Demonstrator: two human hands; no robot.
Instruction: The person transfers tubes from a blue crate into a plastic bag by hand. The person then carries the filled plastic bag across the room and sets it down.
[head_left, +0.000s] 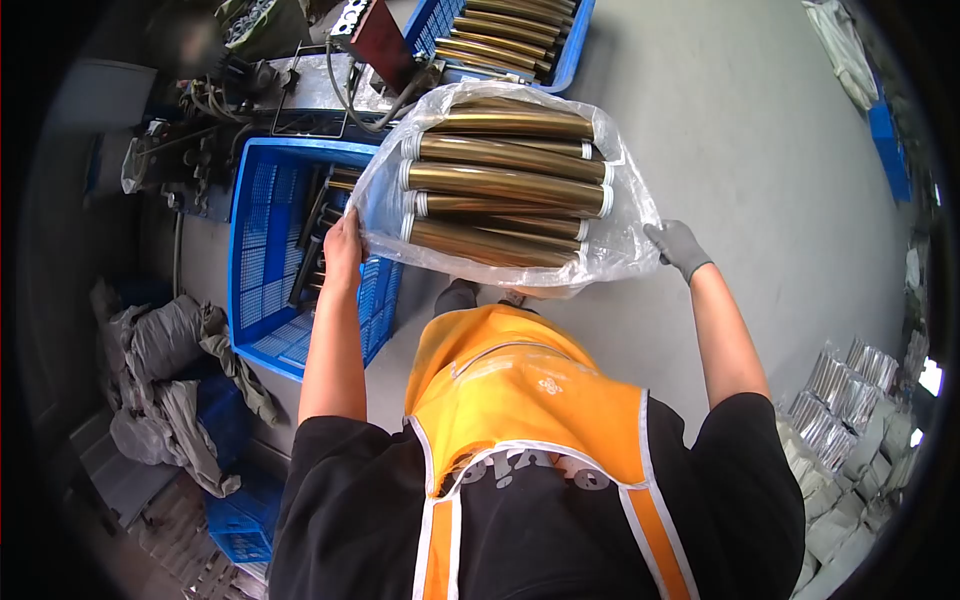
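Observation:
A clear plastic bag (630, 215) spreads out in front of me, its edges bunched around a stack of several bronze-coloured metal tubes (510, 180) with white ends. My left hand (343, 250), bare, is closed on the bag's left edge. On the opposite side my right hand (682, 248), in a grey glove, pinches the right edge of the bag. The tubes lie side by side, roughly crosswise to me. What supports the bag from below is mostly hidden.
Left of the bag stands a blue plastic crate (262, 150) with dark and bronze tubes inside. Another blue crate (570, 75) of bronze tubes is beyond the bag. Machinery (300, 85) lines the far left. Silvery wrapped bundles (830, 395) are stacked at the right.

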